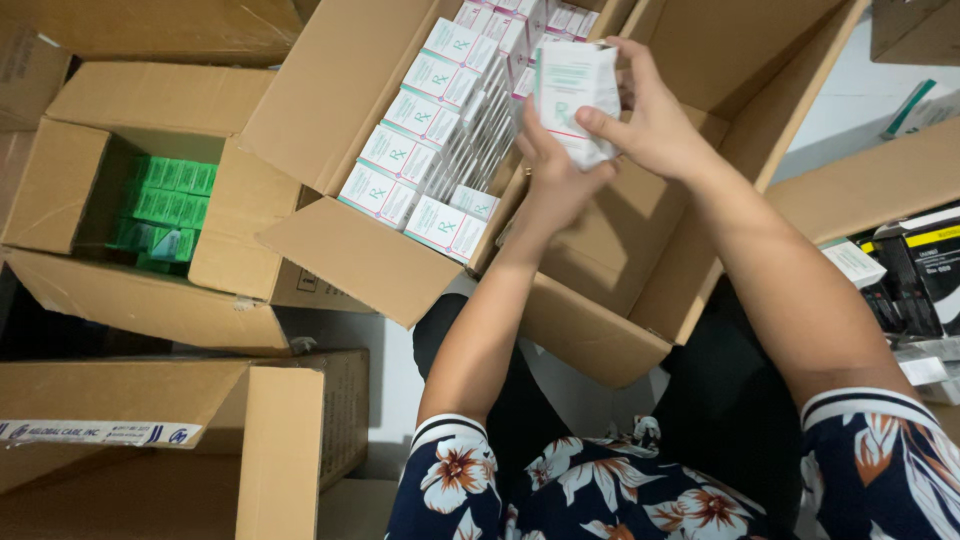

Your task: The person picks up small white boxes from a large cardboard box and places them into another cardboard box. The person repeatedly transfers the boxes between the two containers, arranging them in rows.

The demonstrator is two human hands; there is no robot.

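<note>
Both my hands hold one small white carton (pixel 572 92) with pale green print, lifted above an open cardboard box (pixel 340 250). My right hand (pixel 650 120) grips its right edge with thumb and fingers. My left hand (pixel 552 172) supports it from below. Inside the box stand several rows of identical white-and-green cartons (pixel 440 120), packed tightly on edge.
Another open cardboard box (pixel 75 180) at the left holds green packs (pixel 165 205). A closed brown box (pixel 180 440) lies at the lower left. Black-and-yellow boxes (pixel 925 270) and white cartons sit at the right edge. My dark trousers and floral sleeves fill the bottom.
</note>
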